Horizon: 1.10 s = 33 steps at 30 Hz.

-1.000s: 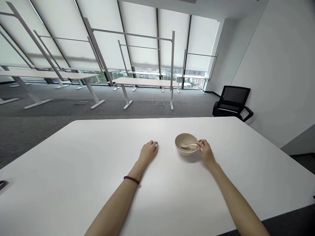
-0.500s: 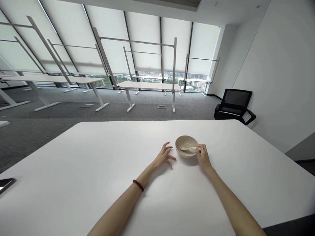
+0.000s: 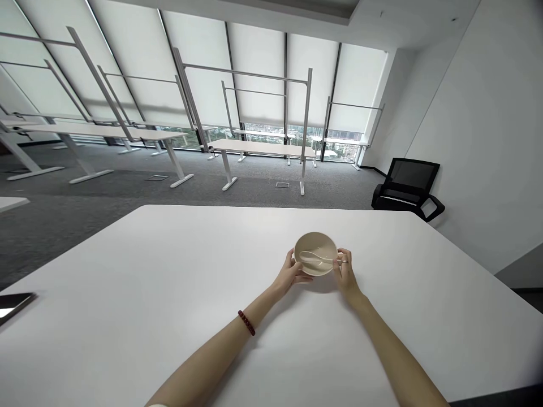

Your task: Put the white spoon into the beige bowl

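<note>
A beige bowl [image 3: 316,242] is tilted toward me above the white table [image 3: 190,254], with a shadow beneath it. My left hand [image 3: 291,275] grips its left side, thumb over the rim and fingers under the base. Inside the bowl lies a matching beige spoon [image 3: 313,258], its handle pointing right. My right hand [image 3: 345,271] is closed at the bowl's right rim, with thumb and fingers pinching the spoon handle against the edge. The handle's end is hidden by the fingers.
A dark flat device, perhaps a phone [image 3: 17,305], lies at the table's left edge. Beyond the far edge stands a black chair [image 3: 405,183] by the right wall. White desks [image 3: 263,148] with tall frames stand farther back.
My left hand has moved right and closed on the bowl's left side. The bowl has come up and tilted toward me. My right hand still pinches the spoon handle at the rim.
</note>
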Each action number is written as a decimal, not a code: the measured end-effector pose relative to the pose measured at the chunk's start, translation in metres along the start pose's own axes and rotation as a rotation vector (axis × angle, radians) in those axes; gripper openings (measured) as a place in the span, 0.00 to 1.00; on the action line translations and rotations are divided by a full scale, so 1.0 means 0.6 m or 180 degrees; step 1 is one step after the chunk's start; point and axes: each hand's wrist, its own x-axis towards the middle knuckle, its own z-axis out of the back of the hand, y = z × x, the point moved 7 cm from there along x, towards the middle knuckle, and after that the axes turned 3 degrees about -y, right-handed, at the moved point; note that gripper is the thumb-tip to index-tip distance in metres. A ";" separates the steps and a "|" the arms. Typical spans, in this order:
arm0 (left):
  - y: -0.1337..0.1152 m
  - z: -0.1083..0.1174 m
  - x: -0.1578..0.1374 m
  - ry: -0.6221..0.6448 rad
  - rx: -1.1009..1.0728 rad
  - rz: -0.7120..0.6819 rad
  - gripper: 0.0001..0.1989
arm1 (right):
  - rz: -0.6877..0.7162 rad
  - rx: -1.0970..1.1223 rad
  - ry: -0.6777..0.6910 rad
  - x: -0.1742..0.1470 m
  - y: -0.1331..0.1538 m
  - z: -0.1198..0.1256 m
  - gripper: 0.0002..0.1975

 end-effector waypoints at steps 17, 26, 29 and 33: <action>-0.114 0.215 0.012 -0.0019 0.0813 0.0842 0.33 | -0.1752 0.1991 -0.0895 -0.003 -0.066 0.026 0.14; -0.145 0.247 0.000 -0.0150 0.0770 0.0639 0.35 | -0.1891 0.2339 -0.1122 -0.005 -0.095 0.033 0.11; -0.143 0.240 0.001 -0.0036 0.0759 0.0582 0.34 | -0.1851 0.2320 -0.1087 -0.004 -0.093 0.031 0.11; -0.145 0.233 -0.001 0.0034 0.0761 0.0457 0.32 | -0.1829 0.2258 -0.0903 -0.004 -0.086 0.024 0.16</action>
